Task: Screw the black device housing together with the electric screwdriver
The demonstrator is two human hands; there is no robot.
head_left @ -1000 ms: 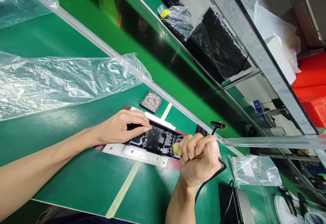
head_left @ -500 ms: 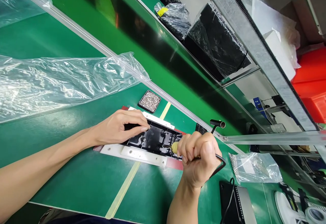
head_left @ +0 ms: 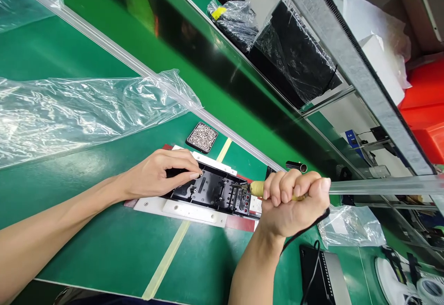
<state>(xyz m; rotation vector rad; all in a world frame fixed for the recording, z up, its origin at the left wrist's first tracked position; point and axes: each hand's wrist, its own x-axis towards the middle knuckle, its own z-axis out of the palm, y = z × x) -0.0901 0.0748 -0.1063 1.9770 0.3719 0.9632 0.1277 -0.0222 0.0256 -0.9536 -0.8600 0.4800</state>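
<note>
My right hand (head_left: 291, 203) is wrapped around the yellow handle of a soldering iron (head_left: 256, 188), with a black cord trailing from it. The iron's metal tip points left over the right part of a black plastic housing (head_left: 210, 187); whether it touches is unclear. That long housing lies between the white blocks of a fixture (head_left: 194, 211) on a red base. My left hand (head_left: 169, 173) rests at the housing's left end, thumb and forefinger pinching a tiny metal insert (head_left: 201, 173). Behind the housing sits a small black tray (head_left: 202, 137) full of small metal inserts.
A clear plastic bag (head_left: 86, 108) spreads across the green table at left. A metal rail (head_left: 132, 60) runs diagonally behind the work. A black tube holder (head_left: 296, 166) stands beyond my right hand. A bag (head_left: 350, 226) and a grey-black device (head_left: 324, 275) lie at right.
My right hand has moved right with the soldering iron, which lies flatter now, baring more of the housing's right part. The left hand keeps its pinch in nearly the same spot.
</note>
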